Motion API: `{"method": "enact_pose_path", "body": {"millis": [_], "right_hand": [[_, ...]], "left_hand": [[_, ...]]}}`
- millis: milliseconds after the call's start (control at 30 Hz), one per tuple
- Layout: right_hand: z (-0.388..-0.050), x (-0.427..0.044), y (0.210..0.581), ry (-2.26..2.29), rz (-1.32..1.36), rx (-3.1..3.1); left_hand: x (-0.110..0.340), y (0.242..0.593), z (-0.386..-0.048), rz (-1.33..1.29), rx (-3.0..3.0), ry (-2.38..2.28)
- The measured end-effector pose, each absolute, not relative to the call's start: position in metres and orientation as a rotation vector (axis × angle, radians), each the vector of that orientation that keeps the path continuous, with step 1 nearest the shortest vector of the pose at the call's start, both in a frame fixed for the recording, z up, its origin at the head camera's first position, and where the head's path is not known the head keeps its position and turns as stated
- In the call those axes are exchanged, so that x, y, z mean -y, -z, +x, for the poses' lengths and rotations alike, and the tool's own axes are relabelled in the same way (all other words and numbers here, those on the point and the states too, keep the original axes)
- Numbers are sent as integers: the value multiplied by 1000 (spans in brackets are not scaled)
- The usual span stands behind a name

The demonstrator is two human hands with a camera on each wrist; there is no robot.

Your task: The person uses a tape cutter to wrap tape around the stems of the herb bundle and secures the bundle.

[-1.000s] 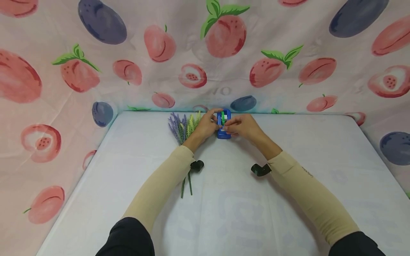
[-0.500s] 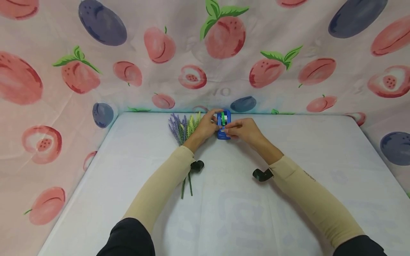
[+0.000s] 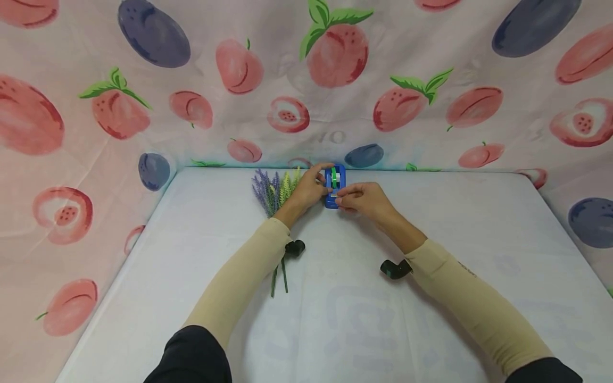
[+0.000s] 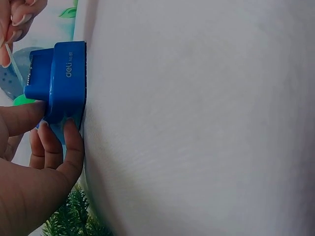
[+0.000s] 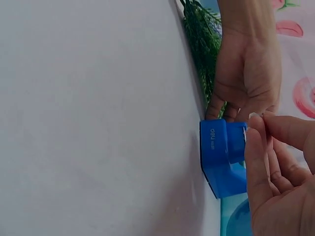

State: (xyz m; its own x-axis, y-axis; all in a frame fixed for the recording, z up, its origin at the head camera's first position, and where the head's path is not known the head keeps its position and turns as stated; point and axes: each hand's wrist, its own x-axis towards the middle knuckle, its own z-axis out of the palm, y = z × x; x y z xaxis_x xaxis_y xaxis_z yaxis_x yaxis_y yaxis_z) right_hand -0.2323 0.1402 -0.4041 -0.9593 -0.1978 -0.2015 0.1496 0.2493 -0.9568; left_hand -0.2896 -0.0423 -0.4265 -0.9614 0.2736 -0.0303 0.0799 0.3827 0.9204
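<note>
A blue tape dispenser [image 3: 330,202] with a green-cored roll stands at the table's back edge. My left hand [image 3: 306,190] grips its left side; in the left wrist view the thumb and curled fingers of that hand [image 4: 39,167] press on the blue body [image 4: 69,83]. A thin strip of clear tape [image 4: 15,69] runs from the dispenser to the right hand's fingertips. My right hand [image 3: 371,201] pinches the strip's end between thumb and forefinger, just right of the dispenser's front. In the right wrist view the right hand [image 5: 280,177] partly covers the dispenser [image 5: 216,152].
Artificial flower sprigs, purple and yellow [image 3: 273,189], lie left of the dispenser, their green stems [image 3: 284,275] passing under the left forearm. Behind the white table [image 3: 335,319] hangs a fruit-patterned cloth [image 3: 335,111].
My right hand has moved slightly toward me and down from the dispenser's roll, still pinching. The left hand and dispenser have stayed in place.
</note>
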Motion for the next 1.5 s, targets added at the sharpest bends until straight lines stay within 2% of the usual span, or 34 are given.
{"method": "enact_pose_path", "body": {"millis": [600, 1500], "right_hand": [[-224, -141, 403, 1826, 116, -2054], [-213, -146, 406, 1716, 108, -1964]], "left_hand": [[42, 426, -290, 320, -2479, -1623], [43, 426, -290, 298, -2488, -1614]]}}
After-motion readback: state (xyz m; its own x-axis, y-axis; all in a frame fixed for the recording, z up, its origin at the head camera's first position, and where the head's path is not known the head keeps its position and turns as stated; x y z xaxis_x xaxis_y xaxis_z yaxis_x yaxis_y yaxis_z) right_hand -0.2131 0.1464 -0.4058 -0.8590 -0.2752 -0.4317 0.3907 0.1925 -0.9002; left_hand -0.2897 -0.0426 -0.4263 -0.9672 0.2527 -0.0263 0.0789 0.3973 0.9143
